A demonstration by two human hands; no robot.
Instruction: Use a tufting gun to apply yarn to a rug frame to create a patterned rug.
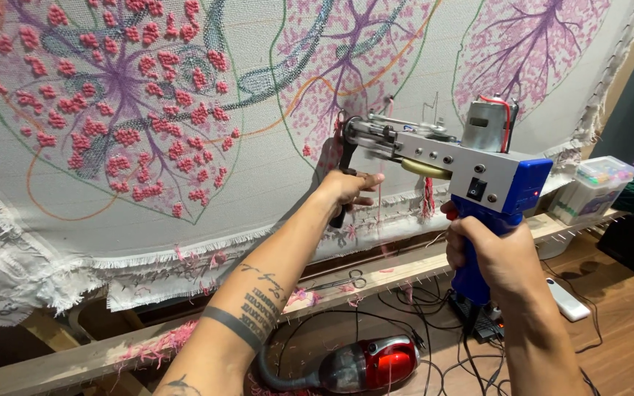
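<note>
Right hand (494, 253) nearest the lens, fingers wrapped tight round the blue grip of the tufting gun (471, 172); left hand (348, 187) ahead, fingers closed on the black front handle, needle end pressed to the stretched backing cloth (273, 176) between pink-and-purple leaf motifs. Mid-stitch by the look of it, calling next for firm steady pressure along the drawn line; below, wooden frame rail (376, 282), scissors (343, 281), red hand vacuum (368, 364) on the floor
</note>
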